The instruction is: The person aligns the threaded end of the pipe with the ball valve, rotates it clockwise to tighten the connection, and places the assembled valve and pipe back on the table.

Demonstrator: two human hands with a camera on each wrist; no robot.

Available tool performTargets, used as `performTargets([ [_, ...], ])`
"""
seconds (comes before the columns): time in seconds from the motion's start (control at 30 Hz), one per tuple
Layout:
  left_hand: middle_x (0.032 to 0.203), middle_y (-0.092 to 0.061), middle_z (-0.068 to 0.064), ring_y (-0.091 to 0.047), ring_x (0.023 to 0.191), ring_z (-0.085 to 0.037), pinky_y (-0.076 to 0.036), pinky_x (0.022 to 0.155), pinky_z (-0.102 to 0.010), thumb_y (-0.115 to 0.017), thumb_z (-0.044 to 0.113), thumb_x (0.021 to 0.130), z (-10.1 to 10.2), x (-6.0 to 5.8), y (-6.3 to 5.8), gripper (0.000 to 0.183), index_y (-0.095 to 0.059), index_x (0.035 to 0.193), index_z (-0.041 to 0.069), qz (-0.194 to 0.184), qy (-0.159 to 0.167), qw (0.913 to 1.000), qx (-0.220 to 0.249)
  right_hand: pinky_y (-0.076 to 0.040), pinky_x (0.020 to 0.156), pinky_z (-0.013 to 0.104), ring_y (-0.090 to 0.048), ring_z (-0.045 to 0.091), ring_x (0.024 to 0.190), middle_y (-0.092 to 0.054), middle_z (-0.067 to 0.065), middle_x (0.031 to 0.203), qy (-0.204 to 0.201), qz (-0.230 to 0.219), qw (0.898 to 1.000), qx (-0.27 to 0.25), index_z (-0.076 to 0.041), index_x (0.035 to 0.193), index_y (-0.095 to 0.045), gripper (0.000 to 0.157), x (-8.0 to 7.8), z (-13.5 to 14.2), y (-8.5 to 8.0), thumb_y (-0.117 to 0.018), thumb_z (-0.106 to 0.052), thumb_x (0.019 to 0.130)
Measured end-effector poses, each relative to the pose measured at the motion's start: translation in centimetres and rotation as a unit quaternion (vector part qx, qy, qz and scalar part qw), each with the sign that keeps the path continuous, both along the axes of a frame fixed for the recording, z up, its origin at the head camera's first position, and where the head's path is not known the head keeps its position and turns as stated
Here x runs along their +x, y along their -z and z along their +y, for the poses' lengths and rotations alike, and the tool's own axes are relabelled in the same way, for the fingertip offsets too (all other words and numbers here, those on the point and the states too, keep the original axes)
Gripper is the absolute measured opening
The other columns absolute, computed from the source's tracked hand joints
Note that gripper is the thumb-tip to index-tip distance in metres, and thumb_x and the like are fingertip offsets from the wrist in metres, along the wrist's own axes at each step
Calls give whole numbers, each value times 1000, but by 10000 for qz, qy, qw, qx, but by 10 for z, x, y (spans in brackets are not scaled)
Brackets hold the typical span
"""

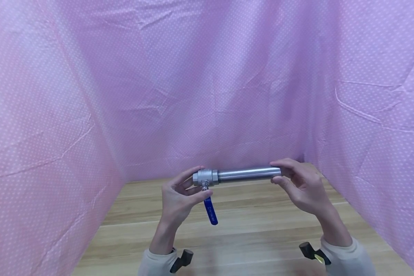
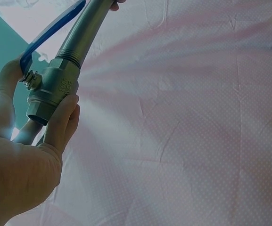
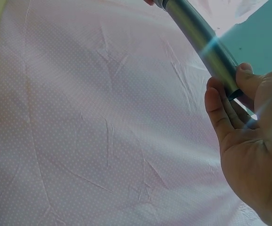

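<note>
Valve [image 1: 205, 175] held in left hand [image 1: 180, 197], pipe [image 1: 245, 174] pinched at free end by right hand [image 1: 305, 188]; steady support best keeps both coaxial.

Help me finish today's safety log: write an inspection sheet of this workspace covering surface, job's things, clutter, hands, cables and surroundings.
Surface: pale wood-grain tabletop, partly hidden by the arms.
Job's things: silver metal ball valve with a long blue lever handle, joined to a straight silver metal pipe; threads show at the joint.
Clutter: nothing seen.
Left hand: holds the valve, thumb at the handle's base.
Right hand: pinches the pipe's far end.
Cables: nothing seen.
Surroundings: creased pink sheeting with white dots at the back and both sides.
</note>
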State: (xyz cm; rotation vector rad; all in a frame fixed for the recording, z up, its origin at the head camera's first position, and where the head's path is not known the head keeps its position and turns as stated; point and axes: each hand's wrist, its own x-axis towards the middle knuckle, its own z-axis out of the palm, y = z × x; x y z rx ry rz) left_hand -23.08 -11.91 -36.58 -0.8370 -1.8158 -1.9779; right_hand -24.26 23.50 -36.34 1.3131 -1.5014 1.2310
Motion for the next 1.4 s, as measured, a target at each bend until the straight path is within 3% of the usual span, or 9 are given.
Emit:
performTargets([
  [0.13, 129, -85, -6, -85, 112, -17, -73, 96, -40, -91, -18, 77, 1, -1, -1, 69, -71, 142, -9, 20, 5, 10000, 20, -62, 66, 16, -73, 5, 88, -78, 17, 113, -130, -139, 9998, 47, 32, 121, -62, 38, 1, -1, -2, -79, 6, 100],
  [0.27, 129, -85, -4, -85, 112, -17, -73, 97, -40, -92, -17, 78, 1, -1, -1, 68, -70, 142, -9, 24, 5, 10000, -8, -68, 84, 19, -76, 14, 108, -74, 18, 138, -557, -330, 9979, 30, 36, 124, -57, 42, 2, -2, -2, -78, 9, 100],
  [0.43, 128, -85, 0, -85, 113, -17, -73, 99, -40, -92, -15, 78, 1, -1, -2, 68, -71, 142, -9, -30, 1, 10000, -6, -70, 94, 21, -74, 19, 118, -71, 20, 137, -739, -318, 9968, -11, 38, 122, -55, 45, 3, -3, -3, -78, 6, 101],
  [0.73, 133, -82, -20, -85, 113, -18, -73, 97, -39, -91, -18, 78, 1, -1, -2, 67, -71, 141, -9, 36, -46, 10000, -50, -70, 93, 20, -75, 20, 117, -73, 24, 129, -634, -172, 9978, -36, 36, 118, -58, 43, 3, -4, -4, -80, 4, 101],
  [1.13, 131, -84, -10, -85, 115, -17, -73, 97, -39, -91, -18, 79, 1, 0, -2, 67, -71, 141, -9, 69, -36, 10000, -28, -68, 90, 18, -75, 17, 111, -75, 23, 126, -557, -150, 9983, 16, 36, 119, -59, 37, 2, -2, -4, -79, 14, 97],
  [1.27, 130, -84, -6, -85, 114, -16, -73, 97, -40, -91, -18, 78, 1, 0, -1, 67, -71, 142, -9, 70, -45, 10000, -27, -63, 79, 15, -73, 14, 98, -76, 18, 124, -465, -169, 9988, 16, 36, 119, -59, 40, 2, 0, -1, -79, 7, 101],
  [1.4, 129, -85, -2, -85, 114, -16, -73, 98, -40, -91, -18, 78, 1, 0, 0, 68, -72, 142, -7, 12, -47, 10000, -20, -55, 64, 16, -66, 10, 84, -76, 13, 108, -175, -140, 9997, 4, 34, 118, -61, 42, 2, 1, 0, -79, -2, 104],
])
